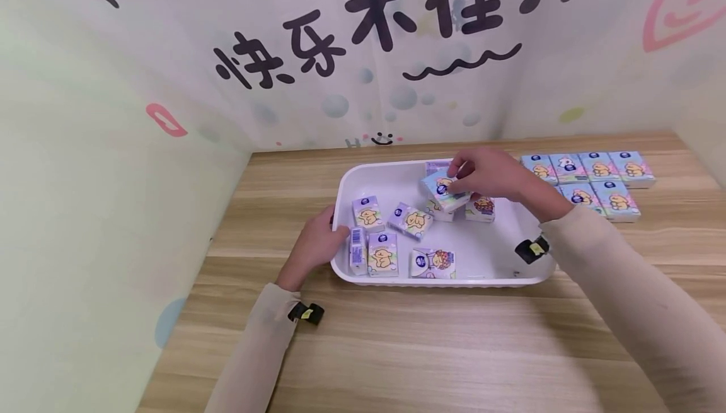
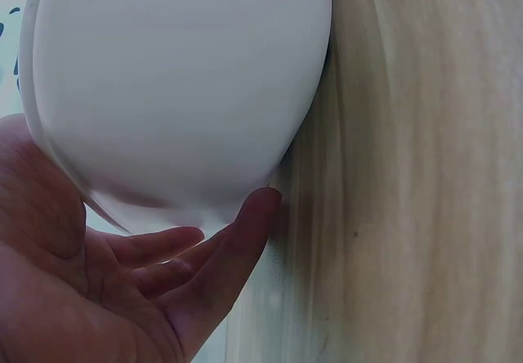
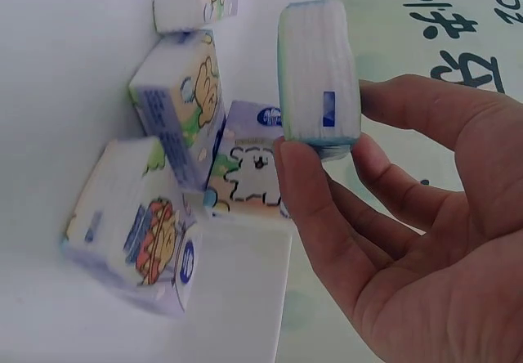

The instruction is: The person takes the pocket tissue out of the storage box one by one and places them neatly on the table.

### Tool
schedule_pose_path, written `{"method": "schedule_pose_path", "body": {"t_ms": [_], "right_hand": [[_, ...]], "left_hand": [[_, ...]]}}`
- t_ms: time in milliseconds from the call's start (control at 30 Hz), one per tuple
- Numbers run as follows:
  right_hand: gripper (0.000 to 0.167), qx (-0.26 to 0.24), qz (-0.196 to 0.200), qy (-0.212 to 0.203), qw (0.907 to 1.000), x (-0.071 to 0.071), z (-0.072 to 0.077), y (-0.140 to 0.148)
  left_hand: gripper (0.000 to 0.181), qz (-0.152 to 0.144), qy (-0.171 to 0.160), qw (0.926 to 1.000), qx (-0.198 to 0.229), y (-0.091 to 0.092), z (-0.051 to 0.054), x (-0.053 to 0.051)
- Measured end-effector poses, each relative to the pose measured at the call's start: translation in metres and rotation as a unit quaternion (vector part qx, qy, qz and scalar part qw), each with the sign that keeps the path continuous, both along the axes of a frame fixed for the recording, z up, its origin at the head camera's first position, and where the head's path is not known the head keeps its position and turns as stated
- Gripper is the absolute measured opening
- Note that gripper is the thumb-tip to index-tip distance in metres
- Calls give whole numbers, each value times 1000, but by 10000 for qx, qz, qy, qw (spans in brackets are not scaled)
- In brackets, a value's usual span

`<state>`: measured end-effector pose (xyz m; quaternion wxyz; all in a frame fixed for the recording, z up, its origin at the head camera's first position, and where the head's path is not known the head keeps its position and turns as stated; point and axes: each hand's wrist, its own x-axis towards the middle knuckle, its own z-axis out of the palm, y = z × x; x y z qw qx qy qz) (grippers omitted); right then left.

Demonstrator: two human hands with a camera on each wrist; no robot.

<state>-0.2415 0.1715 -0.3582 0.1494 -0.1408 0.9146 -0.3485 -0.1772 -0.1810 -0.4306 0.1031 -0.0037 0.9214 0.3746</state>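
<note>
My right hand (image 1: 490,176) pinches a blue tissue pack (image 1: 438,187) by its edges, above the far middle of a white plastic basin (image 1: 499,268). In the right wrist view that pack (image 3: 319,69) hangs between thumb and fingers, its white side showing. Several purple tissue packs (image 1: 382,254) lie loosely in the basin, and one (image 1: 358,250) stands on edge at the left wall. My left hand (image 1: 317,239) grips the basin's left rim, thumb over the edge. From the left wrist, its fingers (image 2: 221,269) are seen against the basin's outer wall.
Blue tissue packs (image 1: 615,200) stand in two rows on the wooden table (image 1: 454,343), right of the basin. A printed cloth (image 1: 317,104) with dark lettering hangs behind the table. A pale wall (image 1: 74,211) rises at the left.
</note>
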Motion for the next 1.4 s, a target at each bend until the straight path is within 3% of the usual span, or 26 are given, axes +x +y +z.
{"method": "schedule_pose_path", "body": {"t_ms": [833,1400], "right_hand": [[37,-249,-702,-22,9972,15,-4,99],[52,-430,-1610,-108,9860,39,-20,183]], "left_hand": [[61,1,-6,10000,15,1,2,-1],[63,-17,-6,10000,60,0,1,-3]]}}
